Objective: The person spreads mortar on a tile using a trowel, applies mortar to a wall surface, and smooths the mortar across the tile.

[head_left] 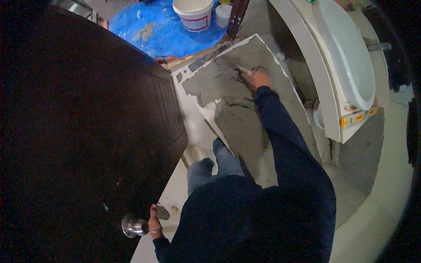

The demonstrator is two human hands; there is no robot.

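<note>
My right hand (pixel 259 79) is closed around the handle of a trowel (pixel 244 70), reaching far out over a bed of wet grey mortar (pixel 243 116). The trowel's blade is smeared grey and barely stands out from the mortar. Rough ridges and grooves show in the surface close to it. Low on the left, my left hand (pixel 154 223) is at the edge of a dark door (pixel 87 118), right beside its round metal knob (pixel 135 226). Its thumb points up, while the other fingers are mostly hidden.
Beyond the mortar, a white bucket (pixel 193 15) and a smaller white tub (pixel 223 15) stand on a blue sheet (pixel 131 28). A white basin (pixel 351 57) on a counter (pixel 302 39) borders the right side, with a yellow spirit level (pixel 359 117) at its near end.
</note>
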